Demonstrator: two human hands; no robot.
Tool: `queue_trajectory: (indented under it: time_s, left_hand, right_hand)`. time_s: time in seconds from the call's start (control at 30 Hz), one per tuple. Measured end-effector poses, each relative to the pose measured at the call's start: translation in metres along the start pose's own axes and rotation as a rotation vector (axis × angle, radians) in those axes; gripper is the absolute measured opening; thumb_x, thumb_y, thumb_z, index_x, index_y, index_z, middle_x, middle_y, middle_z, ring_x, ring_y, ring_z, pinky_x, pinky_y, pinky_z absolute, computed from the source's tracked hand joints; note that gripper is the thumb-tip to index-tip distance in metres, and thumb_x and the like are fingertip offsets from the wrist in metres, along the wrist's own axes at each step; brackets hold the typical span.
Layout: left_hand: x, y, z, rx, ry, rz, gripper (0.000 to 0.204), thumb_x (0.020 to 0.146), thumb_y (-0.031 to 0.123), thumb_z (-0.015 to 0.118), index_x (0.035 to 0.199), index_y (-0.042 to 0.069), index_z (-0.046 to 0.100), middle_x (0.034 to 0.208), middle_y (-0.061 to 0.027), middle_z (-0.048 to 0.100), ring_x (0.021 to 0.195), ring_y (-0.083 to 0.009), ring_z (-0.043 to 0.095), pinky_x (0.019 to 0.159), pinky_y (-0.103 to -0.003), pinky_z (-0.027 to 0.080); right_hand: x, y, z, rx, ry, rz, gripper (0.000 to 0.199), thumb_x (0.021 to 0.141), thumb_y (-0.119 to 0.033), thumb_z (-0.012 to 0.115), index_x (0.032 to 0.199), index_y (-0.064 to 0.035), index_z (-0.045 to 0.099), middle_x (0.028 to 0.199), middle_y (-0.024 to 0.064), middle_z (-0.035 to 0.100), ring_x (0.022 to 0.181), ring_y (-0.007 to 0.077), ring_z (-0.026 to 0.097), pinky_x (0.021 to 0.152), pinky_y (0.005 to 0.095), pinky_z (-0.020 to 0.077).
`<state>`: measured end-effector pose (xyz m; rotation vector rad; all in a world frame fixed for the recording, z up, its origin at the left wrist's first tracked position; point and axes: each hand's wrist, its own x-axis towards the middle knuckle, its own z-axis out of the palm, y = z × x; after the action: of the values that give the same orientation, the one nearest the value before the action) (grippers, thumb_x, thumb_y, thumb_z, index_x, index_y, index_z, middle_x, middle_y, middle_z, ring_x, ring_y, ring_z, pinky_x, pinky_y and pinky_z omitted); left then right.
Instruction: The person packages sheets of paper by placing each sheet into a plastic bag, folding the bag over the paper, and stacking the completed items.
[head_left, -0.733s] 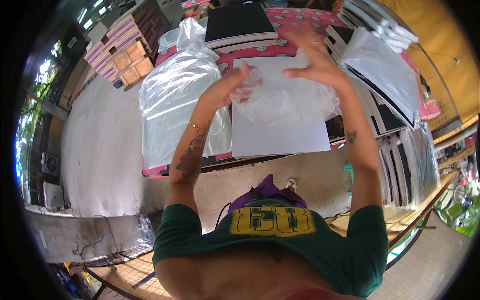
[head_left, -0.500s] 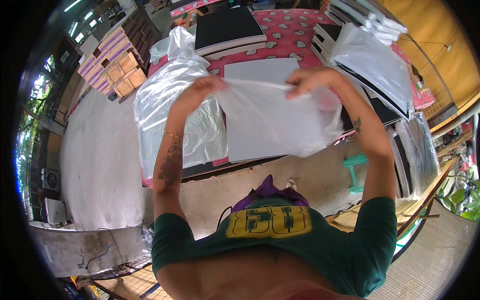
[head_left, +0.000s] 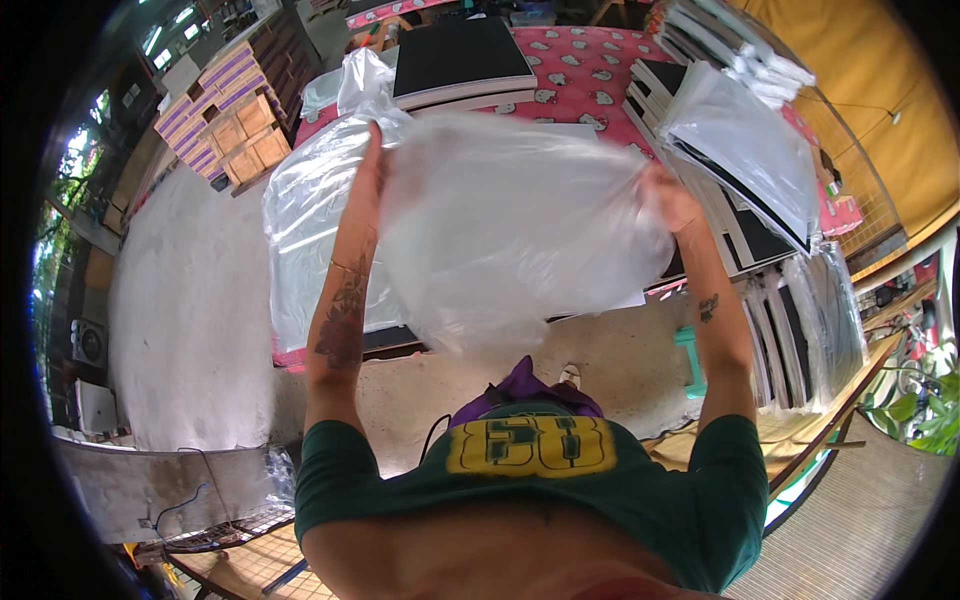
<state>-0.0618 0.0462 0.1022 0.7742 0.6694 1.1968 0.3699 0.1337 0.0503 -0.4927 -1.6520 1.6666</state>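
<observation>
A clear plastic bag (head_left: 510, 230), blurred by motion, is spread between my two hands above the table. My left hand (head_left: 385, 165) grips its left edge; the thumb points up, and the fingers show only dimly through the film. At the opposite edge, my right hand (head_left: 670, 200) is closed on the plastic, its fingertips smeared. Beneath the bag lies a white board (head_left: 575, 130), mostly covered from sight. A pile of clear plastic bags (head_left: 315, 230) rests beside my left forearm.
Black-topped boards (head_left: 465, 60) are stacked at the back of the pink patterned table (head_left: 580, 70). Plastic-wrapped boards (head_left: 745, 150) lie on the right, with more wrapped boards (head_left: 800, 320) upright below them. Boxes (head_left: 235, 110) are piled at the far left. A green stool (head_left: 688, 360) stands under the table edge.
My hands have moved apart, the left one slightly left and the right one right and lower. The plastic bag has spread out and filled between them, covering more of the white board.
</observation>
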Motion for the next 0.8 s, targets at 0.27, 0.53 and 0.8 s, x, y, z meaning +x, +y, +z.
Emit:
queue_trajectory:
  time_s: [0.27,0.53,0.8]
  left_hand:
    - [0.006,-0.023,-0.032,-0.059,-0.142,0.235,0.035,0.085,0.015,0.055,0.117,0.000,0.053,0.104,-0.0129,0.062,0.094,-0.0231,0.060,0.087,-0.038,0.047]
    - [-0.035,-0.092,-0.074,0.282,-0.233,0.059,0.038,0.091,0.030,0.051,0.120,0.004,0.050,0.117,-0.0113,0.056,0.106,-0.0245,0.055,0.092,-0.041,0.044]
    - [-0.098,-0.134,-0.090,-0.160,-0.200,-0.087,0.040,0.091,0.029,0.053,0.117,-0.002,0.049,0.114,-0.0141,0.055,0.100,-0.0243,0.058,0.083,-0.042,0.049]
  right_hand:
    - [-0.026,0.079,-0.045,0.451,0.226,-0.067,0.035,0.088,-0.024,0.053,0.116,-0.0021,0.055,0.105,0.0116,0.062,0.097,0.0223,0.061,0.080,0.0339,0.0507]
    - [-0.072,0.070,0.012,0.557,0.395,0.294,0.057,0.086,-0.051,0.051,0.118,-0.0041,0.051,0.107,0.0101,0.059,0.093,0.0242,0.061,0.077,0.0388,0.0507]
    - [-0.135,0.083,0.051,0.954,0.165,-0.002,0.051,0.083,-0.040,0.054,0.114,0.0010,0.055,0.110,0.0201,0.059,0.101,0.0342,0.058,0.087,0.0430,0.0476]
